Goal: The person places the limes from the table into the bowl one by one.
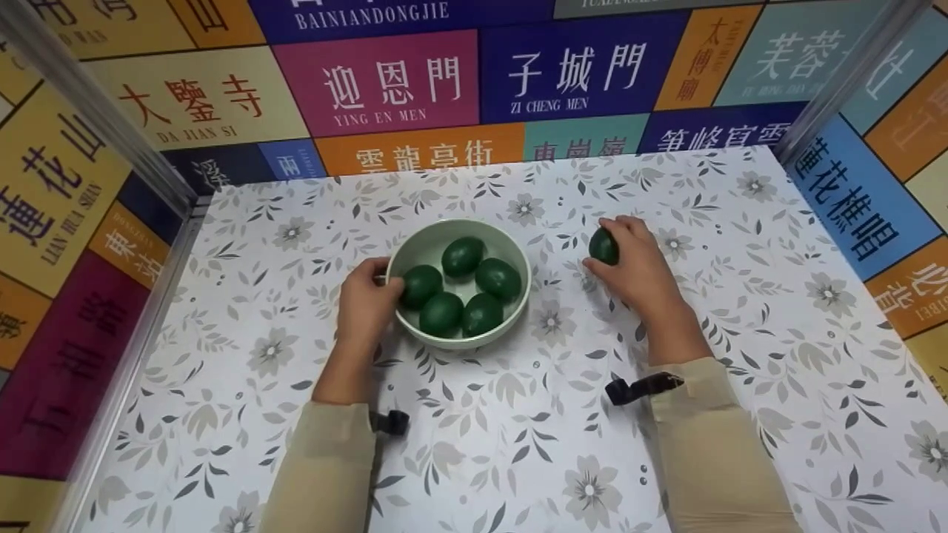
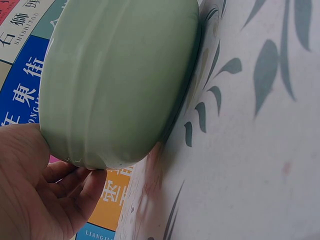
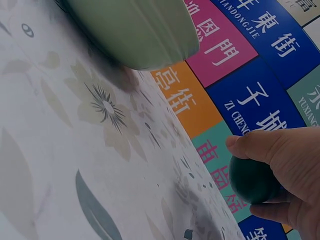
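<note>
A pale green bowl (image 1: pixel 459 342) stands on the table, with several smooth, dark green egg-shaped objects (image 1: pixel 464 256) lying in it. My left hand (image 1: pixel 368 303) grips the bowl's left rim, its thumb over the edge and its fingers against the outside; in the left wrist view the fingers (image 2: pixel 92 192) touch the outer wall. Right of the bowl, my right hand (image 1: pixel 638 268) pinches another dark green egg-shaped object (image 3: pixel 250 180) between thumb and fingers. It appears held above the table, apart from the bowl. The exact kind of these objects cannot be told.
A white cloth with grey flowers and leaves covers the table (image 1: pixel 474 444). Colourful panels (image 1: pixel 378 81) with printed characters stand along the back and both sides, with metal posts (image 1: pixel 852 81) at the corners. Dark straps (image 1: pixel 643 388) circle both wrists.
</note>
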